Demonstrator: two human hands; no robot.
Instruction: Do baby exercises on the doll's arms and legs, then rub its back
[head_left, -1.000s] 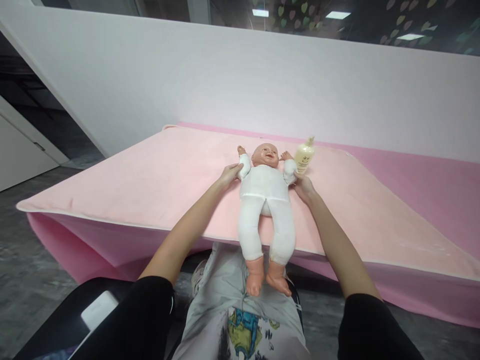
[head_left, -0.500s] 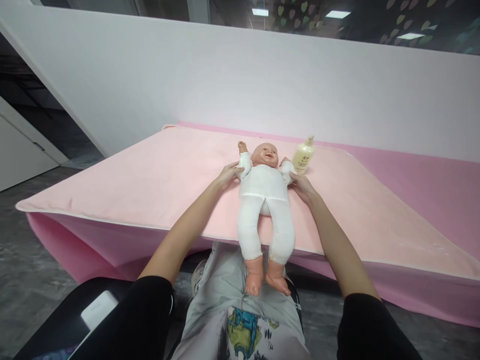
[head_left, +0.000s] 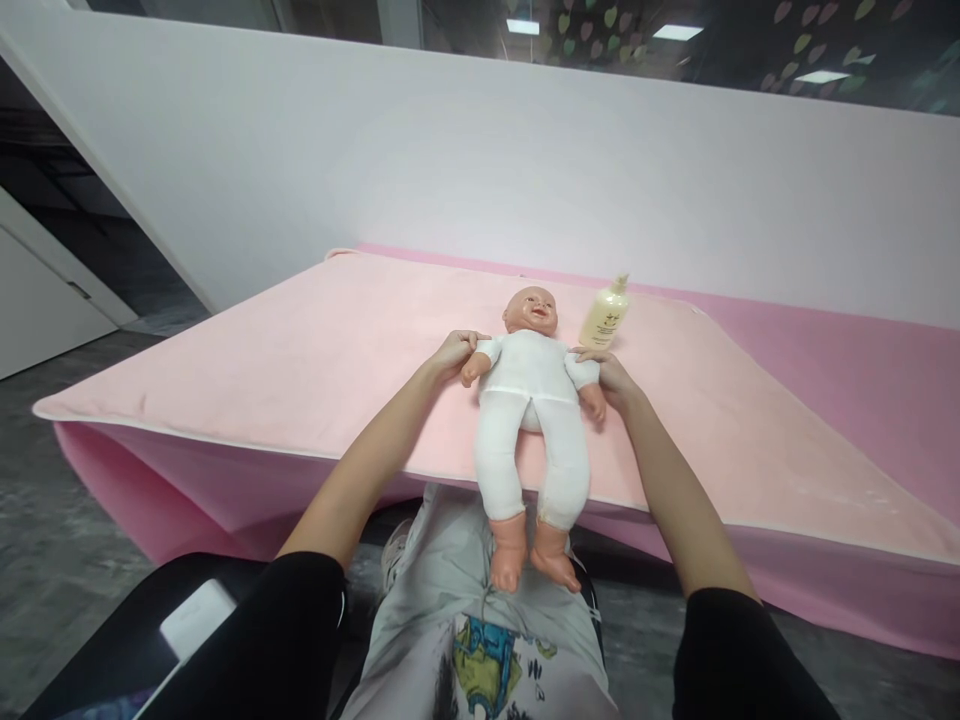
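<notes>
A baby doll in a white cloth body lies face up on the pink padded cover, its feet hanging over the front edge above my lap. Both doll arms point down along its sides. My left hand grips the doll's arm on the left at the white sleeve, fingers over the top and close to the shoulder. On the other side my right hand has its fingers across the other sleeve, thumb side hidden. Just behind that hand stands a pale yellow pump bottle, apart from the doll.
A white wall panel rises behind the table. Pink cloth shows at the right and hangs down in front. At lower left, a white phone-like object lies on a black surface beside my leg.
The doll's two arms have swung from raised beside its head down to its sides. My hands have stayed at its arms, with their fingers now on top of the sleeves.
</notes>
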